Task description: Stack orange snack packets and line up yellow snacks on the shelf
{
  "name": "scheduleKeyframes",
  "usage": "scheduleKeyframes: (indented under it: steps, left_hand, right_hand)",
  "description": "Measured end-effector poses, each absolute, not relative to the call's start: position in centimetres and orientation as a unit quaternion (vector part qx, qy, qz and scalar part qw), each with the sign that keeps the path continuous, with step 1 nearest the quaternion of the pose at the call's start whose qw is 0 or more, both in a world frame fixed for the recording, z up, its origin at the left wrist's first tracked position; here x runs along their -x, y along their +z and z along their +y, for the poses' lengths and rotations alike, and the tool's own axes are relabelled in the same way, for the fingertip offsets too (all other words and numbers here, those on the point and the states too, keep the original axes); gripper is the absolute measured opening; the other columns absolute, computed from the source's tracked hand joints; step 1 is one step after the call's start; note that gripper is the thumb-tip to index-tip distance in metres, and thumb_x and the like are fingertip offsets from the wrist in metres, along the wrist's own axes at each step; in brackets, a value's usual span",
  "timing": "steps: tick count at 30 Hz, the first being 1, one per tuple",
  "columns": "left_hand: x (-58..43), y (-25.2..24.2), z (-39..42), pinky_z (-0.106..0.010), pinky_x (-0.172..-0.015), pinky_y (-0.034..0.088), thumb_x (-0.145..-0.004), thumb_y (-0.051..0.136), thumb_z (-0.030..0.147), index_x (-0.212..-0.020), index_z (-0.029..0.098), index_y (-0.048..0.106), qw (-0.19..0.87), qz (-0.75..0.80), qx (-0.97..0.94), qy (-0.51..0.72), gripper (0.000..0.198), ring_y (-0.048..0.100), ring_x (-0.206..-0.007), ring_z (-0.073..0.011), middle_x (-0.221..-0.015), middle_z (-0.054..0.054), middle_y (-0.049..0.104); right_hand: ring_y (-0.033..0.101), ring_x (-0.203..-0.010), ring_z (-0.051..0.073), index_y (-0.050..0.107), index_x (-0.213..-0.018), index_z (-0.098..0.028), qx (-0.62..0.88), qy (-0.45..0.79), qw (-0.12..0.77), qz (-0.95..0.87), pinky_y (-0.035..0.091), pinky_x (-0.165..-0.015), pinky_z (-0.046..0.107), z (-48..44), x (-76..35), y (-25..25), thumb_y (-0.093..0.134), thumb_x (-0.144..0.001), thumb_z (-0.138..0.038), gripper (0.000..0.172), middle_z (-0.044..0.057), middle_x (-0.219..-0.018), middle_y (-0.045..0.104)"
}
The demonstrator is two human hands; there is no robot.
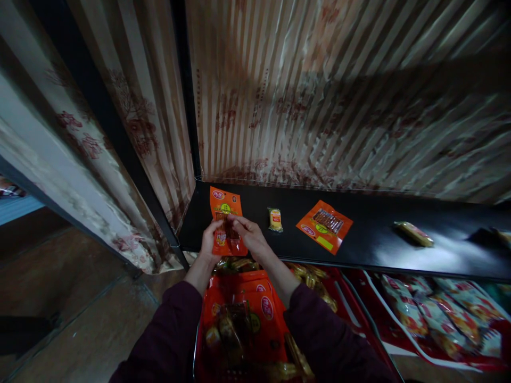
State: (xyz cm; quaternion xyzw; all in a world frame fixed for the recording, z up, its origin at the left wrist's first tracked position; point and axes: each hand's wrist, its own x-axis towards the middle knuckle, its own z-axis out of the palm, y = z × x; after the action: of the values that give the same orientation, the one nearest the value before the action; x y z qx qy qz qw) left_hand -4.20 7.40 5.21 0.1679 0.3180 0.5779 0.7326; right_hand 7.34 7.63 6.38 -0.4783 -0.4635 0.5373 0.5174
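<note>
An orange snack packet [225, 200] with a clear window is held by both hands over the left end of the black shelf [371, 210]. My left hand [209, 238] grips its left edge, fingers closed. My right hand [251, 236] pinches it from the right, fingers across the window. To the right on the shelf lie a small yellow wrapped snack [275, 219] and another orange packet [325, 226], turned askew. Below my forearms, a red basket [198, 340] holds more orange packets [259, 311] and gold-wrapped snacks [315, 282].
Farther right on the shelf is a gold-wrapped snack [414, 234]. A red tray with a white rim [415, 343] of white snack bags [451, 308] sits lower right. Striped cloth [319, 106] hangs behind the shelf, and a dark metal post [186, 85] stands at its left end.
</note>
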Motion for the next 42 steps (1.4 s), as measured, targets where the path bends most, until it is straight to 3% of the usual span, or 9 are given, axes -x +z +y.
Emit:
scheduleKeyframes:
  steps: [7, 15, 23, 30, 35, 42]
  left_hand:
    - [5.4, 5.2, 7.9, -0.037, -0.08, 0.053, -0.067, 0.06, 0.033, -0.084, 0.016, 0.066, 0.737, 0.295, -0.105, 0.599, 0.025, 0.068, -0.085, -0.0234, -0.079, -0.004, 0.072]
    - [5.5, 4.4, 7.9, -0.04, -0.081, 0.053, -0.066, 0.06, 0.04, -0.08, 0.017, 0.066, 0.742, 0.314, -0.15, 0.573, 0.028, 0.066, -0.091, -0.0272, -0.078, -0.006, 0.071]
    - [6.2, 3.1, 8.3, -0.039, -0.075, 0.054, -0.063, 0.061, 0.037, -0.078, 0.015, 0.065, 0.777, 0.333, -0.145, 0.513, 0.027, 0.067, -0.086, -0.0275, -0.077, -0.009, 0.07]
    - [6.4, 1.3, 8.8, -0.029, -0.074, 0.05, -0.062, 0.073, 0.034, -0.09, 0.017, 0.064, 0.66, 0.432, -0.271, 0.553, 0.035, 0.064, -0.075, -0.017, -0.08, -0.002, 0.069]
    - [6.5, 1.4, 9.0, -0.023, -0.063, 0.047, -0.067, 0.067, 0.032, -0.092, 0.017, 0.061, 0.62, 0.452, -0.36, 0.531, 0.03, 0.059, -0.066, -0.0117, -0.076, 0.001, 0.066]
    - [6.2, 1.3, 10.0, -0.023, -0.058, 0.044, -0.076, 0.055, 0.039, -0.083, 0.015, 0.059, 0.537, 0.529, -0.352, 0.554, 0.026, 0.055, -0.058, -0.0112, -0.066, 0.0, 0.062]
  right_hand:
    - [0.062, -0.09, 0.016, 0.072, -0.09, -0.024, 0.546, 0.389, 0.589, -0.452, 0.045, -0.093, 0.031, 8.2, -9.7, 4.8, 0.067, -0.071, -0.028, 0.019, 0.0, -0.095, 0.071]
    - [0.064, -0.082, 0.016, 0.069, -0.095, -0.023, 0.492, 0.558, 0.543, -0.389, 0.05, -0.081, 0.029, 7.2, -9.6, 3.7, 0.073, -0.067, -0.034, 0.031, -0.001, -0.089, 0.072]
    - [0.064, -0.075, 0.016, 0.069, -0.092, -0.024, 0.492, 0.573, 0.555, -0.347, 0.05, -0.072, 0.026, 7.3, -8.8, 3.3, 0.072, -0.064, -0.035, 0.03, -0.003, -0.084, 0.072]
    - [0.061, -0.071, 0.015, 0.07, -0.087, -0.022, 0.509, 0.538, 0.591, -0.319, 0.049, -0.069, 0.026, 8.0, -8.6, 2.5, 0.071, -0.062, -0.033, 0.027, -0.003, -0.078, 0.071]
    - [0.061, -0.072, 0.016, 0.068, -0.09, -0.02, 0.512, 0.492, 0.628, -0.318, 0.049, -0.069, 0.028, 9.4, -7.9, 1.9, 0.069, -0.063, -0.035, 0.031, -0.001, -0.08, 0.07]
    - [0.061, -0.069, 0.017, 0.061, -0.093, -0.019, 0.556, 0.433, 0.593, -0.389, 0.048, -0.066, 0.03, 10.9, -7.2, 0.8, 0.059, -0.071, -0.043, 0.033, 0.002, -0.079, 0.068]
